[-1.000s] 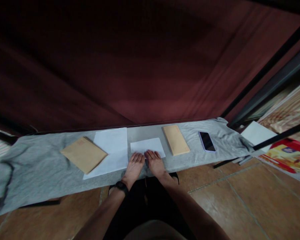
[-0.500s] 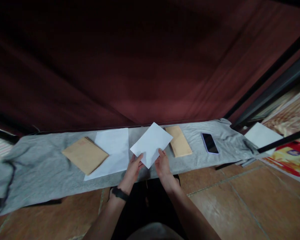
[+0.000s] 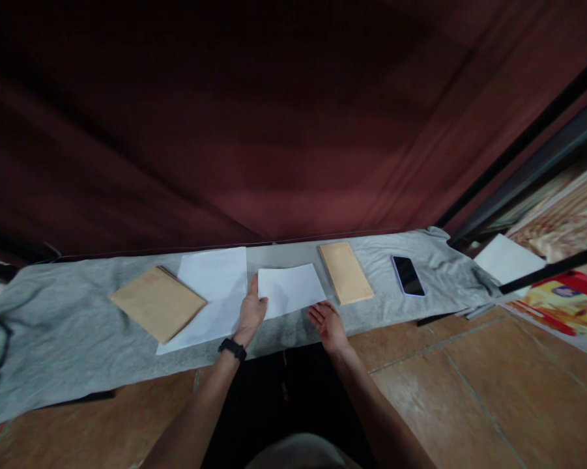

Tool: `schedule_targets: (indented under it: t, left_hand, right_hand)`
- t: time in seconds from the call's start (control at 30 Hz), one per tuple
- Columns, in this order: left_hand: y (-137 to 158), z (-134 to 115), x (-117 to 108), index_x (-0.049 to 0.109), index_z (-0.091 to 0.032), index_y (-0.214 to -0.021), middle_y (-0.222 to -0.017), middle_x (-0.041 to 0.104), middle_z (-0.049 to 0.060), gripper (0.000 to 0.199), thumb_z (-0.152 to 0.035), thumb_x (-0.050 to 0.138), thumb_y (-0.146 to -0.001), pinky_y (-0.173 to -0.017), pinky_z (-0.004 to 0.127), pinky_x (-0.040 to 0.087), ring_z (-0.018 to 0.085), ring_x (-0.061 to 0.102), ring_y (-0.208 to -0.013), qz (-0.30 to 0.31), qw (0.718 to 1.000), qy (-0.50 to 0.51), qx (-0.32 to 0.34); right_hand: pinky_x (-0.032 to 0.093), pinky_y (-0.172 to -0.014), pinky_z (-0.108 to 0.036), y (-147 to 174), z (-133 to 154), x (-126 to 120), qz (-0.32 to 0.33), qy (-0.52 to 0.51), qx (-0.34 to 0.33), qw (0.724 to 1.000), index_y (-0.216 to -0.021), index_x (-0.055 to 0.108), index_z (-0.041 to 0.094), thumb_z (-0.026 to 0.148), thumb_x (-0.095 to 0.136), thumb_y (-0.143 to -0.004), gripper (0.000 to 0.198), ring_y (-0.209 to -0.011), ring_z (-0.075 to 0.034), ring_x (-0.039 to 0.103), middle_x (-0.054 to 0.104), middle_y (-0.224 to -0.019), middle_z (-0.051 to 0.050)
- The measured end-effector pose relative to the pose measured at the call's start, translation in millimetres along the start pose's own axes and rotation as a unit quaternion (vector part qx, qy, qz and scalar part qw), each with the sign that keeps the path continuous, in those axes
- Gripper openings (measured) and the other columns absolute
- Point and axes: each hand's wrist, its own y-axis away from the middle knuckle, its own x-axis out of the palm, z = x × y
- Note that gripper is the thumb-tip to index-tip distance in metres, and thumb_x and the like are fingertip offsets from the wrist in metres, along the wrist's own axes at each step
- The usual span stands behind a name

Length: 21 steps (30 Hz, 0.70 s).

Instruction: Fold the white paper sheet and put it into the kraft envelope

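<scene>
A small white sheet of paper (image 3: 291, 288), perhaps folded, lies level in front of me, close over the grey cloth. My left hand (image 3: 252, 314), with a black band on its wrist, grips the sheet's left edge, fingers pointing forward along it. Close by the near right corner is my right hand (image 3: 329, 324), its fingers loosely spread and half curled; the tips reach the paper's edge, and I cannot tell if they touch it. Left of the sheet lie larger white paper (image 3: 215, 267) and, partly over it, a stack of brown envelopes (image 3: 157, 303). A narrower brown envelope stack (image 3: 346, 272) lies right.
A grey cloth (image 3: 68, 326) covers the long narrow surface. A phone (image 3: 408, 276) lies on its right part. Behind hangs a dark red curtain (image 3: 273, 163). At the right are a dark metal bar (image 3: 518, 150), a white sheet (image 3: 508, 260) and a red and yellow package (image 3: 567, 306).
The white sheet has turned from diagonal to nearly square with the surface and sits lower. My left hand has shifted to its left edge; my right hand has loosened and moved right.
</scene>
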Motion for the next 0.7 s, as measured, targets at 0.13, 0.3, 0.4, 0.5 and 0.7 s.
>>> schedule_targets:
  t: [0.13, 0.3, 0.4, 0.5, 0.7]
  left_hand:
    - [-1.5, 0.7, 1.6, 0.023, -0.013, -0.158, -0.130, 0.067, 0.014, 0.083, -0.015, 0.053, -0.081, -0.097, 0.037, 0.051, 0.026, 0.069, -0.104, 0.029, 0.998, -0.044, -0.026]
    - [0.0, -0.8, 9.9, 0.025, -0.008, -0.157, -0.136, 0.063, 0.017, 0.082, -0.013, 0.054, -0.080, -0.100, 0.037, 0.049, 0.028, 0.067, -0.113, 0.022, 0.998, -0.062, -0.022]
    - [1.6, -0.8, 13.2, 0.024, -0.009, -0.157, -0.126, 0.069, 0.016, 0.083, -0.014, 0.054, -0.080, -0.094, 0.038, 0.052, 0.028, 0.070, -0.104, 0.004, 0.998, -0.069, -0.012]
    - [3.6, -0.4, 10.8, 0.023, -0.011, -0.158, -0.109, 0.075, 0.012, 0.082, -0.017, 0.054, -0.082, -0.084, 0.037, 0.055, 0.027, 0.072, -0.088, 0.003, 0.997, -0.068, -0.021]
    - [19.5, -10.3, 13.1, 0.028, -0.011, -0.156, -0.123, 0.067, 0.018, 0.068, -0.018, 0.047, -0.090, -0.097, 0.043, 0.052, 0.029, 0.067, -0.111, -0.066, 0.988, -0.139, 0.014]
  right_hand:
    - [0.061, -0.075, -0.042, 8.8, 4.3, -15.8, -0.076, 0.101, -0.023, 0.992, -0.121, 0.051, 0.024, 0.039, 0.054, -0.086, 0.039, -0.083, -0.023, 0.070, 0.069, -0.100, -0.007]
    - [0.047, -0.106, -0.043, 4.4, 28.1, -5.4, 0.026, 0.359, -0.227, 0.905, -0.131, 0.057, 0.021, 0.029, 0.041, -0.094, 0.041, -0.124, -0.024, 0.058, 0.061, -0.132, -0.013]
    - [0.038, -0.116, -0.044, -10.3, 35.3, 13.2, 0.112, 0.505, -0.295, 0.804, -0.144, 0.050, 0.020, 0.025, 0.039, -0.098, 0.048, -0.140, -0.024, 0.045, 0.049, -0.151, -0.011]
    - [0.031, -0.119, -0.049, -22.9, 29.4, 25.3, 0.138, 0.612, -0.316, 0.712, -0.149, 0.045, 0.021, 0.027, 0.041, -0.101, 0.049, -0.147, -0.026, 0.036, 0.040, -0.158, -0.010]
    - [0.028, -0.119, -0.053, -26.3, 11.3, 24.4, 0.124, 0.648, -0.337, 0.672, -0.152, 0.042, 0.023, 0.032, 0.043, -0.103, 0.050, -0.147, -0.029, 0.036, 0.041, -0.158, -0.010]
